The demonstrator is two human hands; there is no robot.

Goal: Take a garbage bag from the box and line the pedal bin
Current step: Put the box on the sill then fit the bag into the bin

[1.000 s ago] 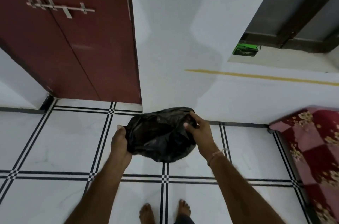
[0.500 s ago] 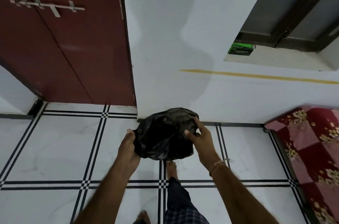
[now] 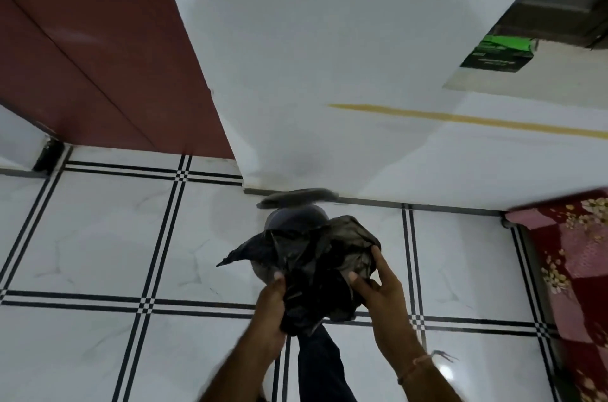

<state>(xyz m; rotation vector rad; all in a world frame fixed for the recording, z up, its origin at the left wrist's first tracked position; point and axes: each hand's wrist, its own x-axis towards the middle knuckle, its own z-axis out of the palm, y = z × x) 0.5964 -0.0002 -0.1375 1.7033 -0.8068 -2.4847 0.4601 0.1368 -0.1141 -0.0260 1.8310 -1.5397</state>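
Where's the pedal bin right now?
In the head view it's low and centre: the pedal bin stands on the tiled floor against the white wall, lid raised, mostly hidden behind the black garbage bag held in both hands.

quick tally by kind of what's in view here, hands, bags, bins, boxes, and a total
hands: 2, left and right, both gripping the bag
bag: 1, black, crumpled
bin: 1, lid up, partly hidden by the bag
box: 1, green, on the ledge
total: 5
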